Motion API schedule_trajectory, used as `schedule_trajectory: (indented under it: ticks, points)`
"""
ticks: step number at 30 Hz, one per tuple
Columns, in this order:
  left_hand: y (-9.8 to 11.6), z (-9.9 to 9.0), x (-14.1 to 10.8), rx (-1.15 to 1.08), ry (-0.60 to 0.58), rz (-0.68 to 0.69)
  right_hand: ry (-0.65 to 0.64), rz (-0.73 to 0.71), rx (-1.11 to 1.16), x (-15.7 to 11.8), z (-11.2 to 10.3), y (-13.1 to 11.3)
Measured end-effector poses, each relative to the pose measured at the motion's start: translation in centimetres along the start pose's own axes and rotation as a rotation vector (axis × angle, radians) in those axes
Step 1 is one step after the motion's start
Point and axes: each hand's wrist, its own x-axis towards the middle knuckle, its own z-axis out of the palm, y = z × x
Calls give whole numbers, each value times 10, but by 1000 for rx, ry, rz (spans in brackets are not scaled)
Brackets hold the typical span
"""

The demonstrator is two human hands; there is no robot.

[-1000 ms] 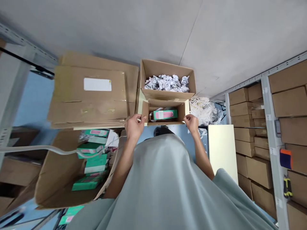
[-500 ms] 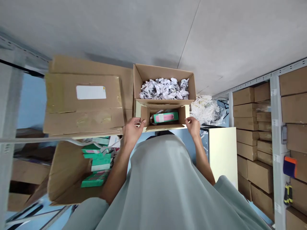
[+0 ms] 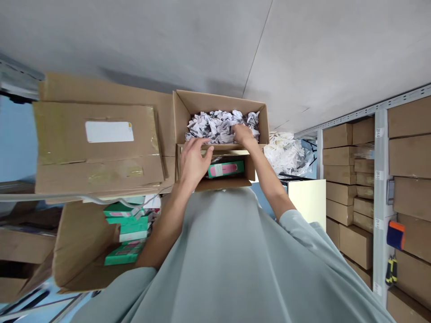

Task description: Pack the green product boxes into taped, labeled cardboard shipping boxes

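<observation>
An open carton [image 3: 220,99] at the centre holds crumpled white paper [image 3: 215,127]. My right hand [image 3: 243,134] reaches over its near wall into the paper; its fingertips are buried there, so its grip is hidden. Directly in front of that carton, nearer my body, stands a smaller open box [image 3: 249,168] with a green and pink package [image 3: 226,169] lying inside. My left hand [image 3: 194,160] is over the left end of the smaller box, near the carton's front wall, its fingers apart and holding nothing.
Flattened cardboard [image 3: 101,170] lies at the left, with a cable [image 3: 74,196] along its near edge. Below is a large carton [image 3: 81,242] of green packages. White shreds [image 3: 284,152] lie to the right, beside shelves of boxes [image 3: 340,157].
My right hand has left the smaller box's right edge and moved up and left into the paper. My left hand has risen from the left edge, fingers spread. The view has shifted slightly.
</observation>
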Motion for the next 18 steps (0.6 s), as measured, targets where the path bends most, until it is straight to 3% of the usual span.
schedule_trajectory:
  ticks: [2,5,9,12,15,18]
  points:
    - [0,1,0,-15,-10,-7,-57,42,-30,3,0,-2]
    - [0,-1,-1,-37,-8,-6,-72,48,-44,-15,-9,0]
    - [5,-6,-4,-84,3,13,104,-35,90,-73,-34,5]
    - [6,-9,-10,-114,4,7,138,-97,242,-129,-44,9]
    - [4,-10,-18,-114,-6,-35,23,-111,322,-171,-30,11]
    - [0,-6,-26,-126,-25,-57,-108,-32,256,-188,2,11]
